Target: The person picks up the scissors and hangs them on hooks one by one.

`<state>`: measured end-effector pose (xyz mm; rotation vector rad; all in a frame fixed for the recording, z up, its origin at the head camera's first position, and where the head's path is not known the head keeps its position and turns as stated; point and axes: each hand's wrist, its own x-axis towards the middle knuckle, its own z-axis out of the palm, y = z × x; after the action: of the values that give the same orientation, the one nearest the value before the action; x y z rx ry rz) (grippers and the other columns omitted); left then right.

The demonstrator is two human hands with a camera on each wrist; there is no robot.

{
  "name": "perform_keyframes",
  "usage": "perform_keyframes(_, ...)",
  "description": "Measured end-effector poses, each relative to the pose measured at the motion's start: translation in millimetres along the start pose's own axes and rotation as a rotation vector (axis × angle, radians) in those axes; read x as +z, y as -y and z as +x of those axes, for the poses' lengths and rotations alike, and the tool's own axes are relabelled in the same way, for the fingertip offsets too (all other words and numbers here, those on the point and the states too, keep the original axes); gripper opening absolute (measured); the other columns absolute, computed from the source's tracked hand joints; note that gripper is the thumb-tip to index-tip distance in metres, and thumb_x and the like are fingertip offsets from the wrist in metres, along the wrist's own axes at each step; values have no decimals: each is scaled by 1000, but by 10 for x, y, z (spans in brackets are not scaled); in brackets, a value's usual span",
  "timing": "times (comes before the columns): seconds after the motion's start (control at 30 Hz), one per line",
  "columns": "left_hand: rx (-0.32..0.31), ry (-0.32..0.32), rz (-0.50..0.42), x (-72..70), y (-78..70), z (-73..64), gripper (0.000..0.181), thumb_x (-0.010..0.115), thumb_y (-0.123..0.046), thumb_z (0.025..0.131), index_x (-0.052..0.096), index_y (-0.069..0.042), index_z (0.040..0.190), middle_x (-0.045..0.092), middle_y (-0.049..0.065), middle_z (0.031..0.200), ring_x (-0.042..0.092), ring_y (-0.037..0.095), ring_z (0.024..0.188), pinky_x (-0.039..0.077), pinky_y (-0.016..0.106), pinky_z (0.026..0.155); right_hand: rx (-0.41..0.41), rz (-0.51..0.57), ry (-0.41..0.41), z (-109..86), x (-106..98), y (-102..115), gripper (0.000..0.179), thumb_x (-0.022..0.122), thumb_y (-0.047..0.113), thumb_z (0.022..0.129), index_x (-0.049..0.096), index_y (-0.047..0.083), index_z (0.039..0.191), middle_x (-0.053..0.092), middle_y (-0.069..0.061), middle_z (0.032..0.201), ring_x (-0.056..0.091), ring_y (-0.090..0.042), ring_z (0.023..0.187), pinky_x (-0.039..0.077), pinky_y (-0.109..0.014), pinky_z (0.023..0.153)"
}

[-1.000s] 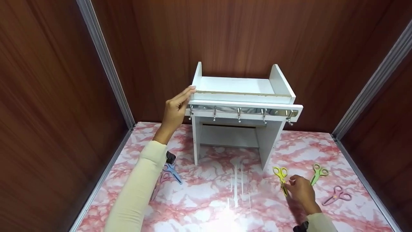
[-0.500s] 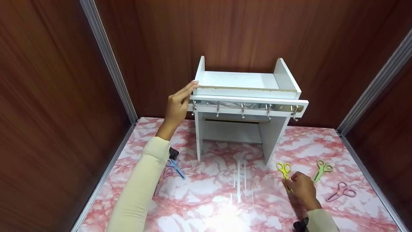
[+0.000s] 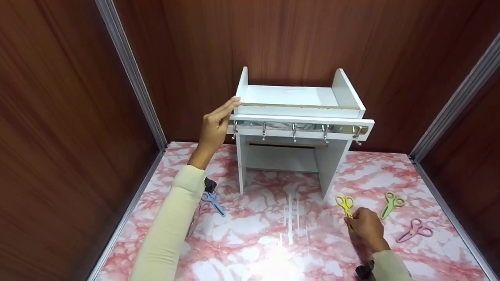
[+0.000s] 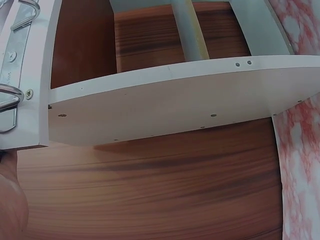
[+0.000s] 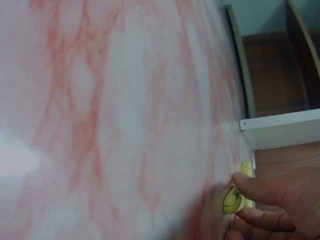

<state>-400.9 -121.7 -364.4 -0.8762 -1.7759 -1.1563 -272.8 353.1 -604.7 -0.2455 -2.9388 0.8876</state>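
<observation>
A white wooden shelf unit [image 3: 300, 113] with a rail of metal hooks [image 3: 295, 132] stands at the middle back of the table. My left hand [image 3: 215, 125] rests its straight fingers on the unit's left side, just above the rail's end; in the left wrist view only part of this hand [image 4: 11, 200] shows, below the rail. At the front right, my right hand [image 3: 367, 226] pinches yellow scissors [image 3: 345, 203] near the blades, handles pointing toward the shelf. The right wrist view has thumb and fingers on the yellow scissors [image 5: 231, 204], low over the marbled surface.
Green scissors [image 3: 390, 203] and mauve scissors [image 3: 415, 231] lie right of my right hand. Blue scissors [image 3: 213, 203] and pink scissors [image 3: 201, 210] lie by my left forearm, partly hidden. Wood-panelled walls [image 3: 293, 39] enclose the pink marbled table [image 3: 242, 242].
My right thumb and fingers have come in over the yellow scissors' blades and pinch them. The head view has shifted slightly. My left hand stays at the shelf's side.
</observation>
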Motion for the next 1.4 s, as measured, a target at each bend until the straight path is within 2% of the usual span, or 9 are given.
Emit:
perform_keyframes(0.2, -1, 20, -22, -33, 18, -17, 33, 55, 10, 99, 72, -3, 125, 65, 8, 134, 59, 22, 128, 46, 32, 108, 22, -10, 12, 2, 8, 16, 26, 77, 25, 89, 61, 6, 80, 63, -7, 75, 57, -23, 66, 42, -36, 51)
perform_keyframes(0.37, -2, 41, -24, -35, 11, -2, 35, 53, 9, 101, 71, -5, 127, 64, 7, 136, 57, 18, 130, 45, 33, 109, 18, 3, -12, -16, 5, 29, 23, 75, 21, 88, 62, 3, 84, 65, -12, 79, 61, -28, 69, 44, -40, 53)
perform_keyframes(0.57, -14, 39, -23, -29, 13, -9, 34, 54, 8, 101, 71, -5, 127, 64, 7, 136, 57, 18, 130, 45, 33, 109, -1, 17, -39, -32, 19, 13, 22, 77, 17, 87, 61, 2, 85, 66, -13, 79, 61, -30, 69, 44, -41, 53)
perform_keyframes(0.77, -5, 27, -31, -25, 23, -11, 33, 55, 7, 100, 72, -5, 126, 65, 7, 135, 58, 22, 129, 46, 32, 109, 20, 24, -17, -44, 8, -3, 19, 74, 16, 90, 62, 2, 94, 69, -14, 86, 63, -30, 73, 44, -40, 53)
perform_keyframes(0.97, 0, 24, -28, -27, 21, 2, 32, 56, 11, 98, 72, -1, 123, 66, 12, 133, 60, 29, 126, 47, 30, 107, 16, 39, 3, -60, -4, 5, 19, 72, 12, 91, 66, -1, 103, 71, -13, 89, 63, -25, 71, 43, -37, 53)
perform_keyframes(1.13, 25, 14, -18, -51, -120, 26, 31, 57, 17, 95, 69, 8, 121, 64, 23, 130, 60, 38, 124, 47, 32, 107, 10, 53, 8, -72, -12, 7, 16, 72, 11, 91, 68, -1, 101, 68, -9, 82, 59, -23, 66, 42, -36, 52)
perform_keyframes(1.3, 40, 3, -32, -89, -252, 37, 30, 59, 17, 94, 67, 11, 122, 64, 26, 129, 62, 32, 122, 49, 33, 104, 12, 47, -9, -95, -20, 4, 17, 73, 11, 90, 67, -1, 101, 65, -8, 80, 57, -23, 65, 41, -35, 52)
perform_keyframes(1.4, 42, -16, -35, -80, -188, 12, 30, 62, 15, 93, 67, 12, 122, 64, 26, 127, 63, 32, 120, 50, 31, 103, 7, 44, -20, -108, -15, -8, 18, 73, 12, 89, 66, -2, 99, 63, -8, 79, 56, -23, 65, 41, -35, 53)
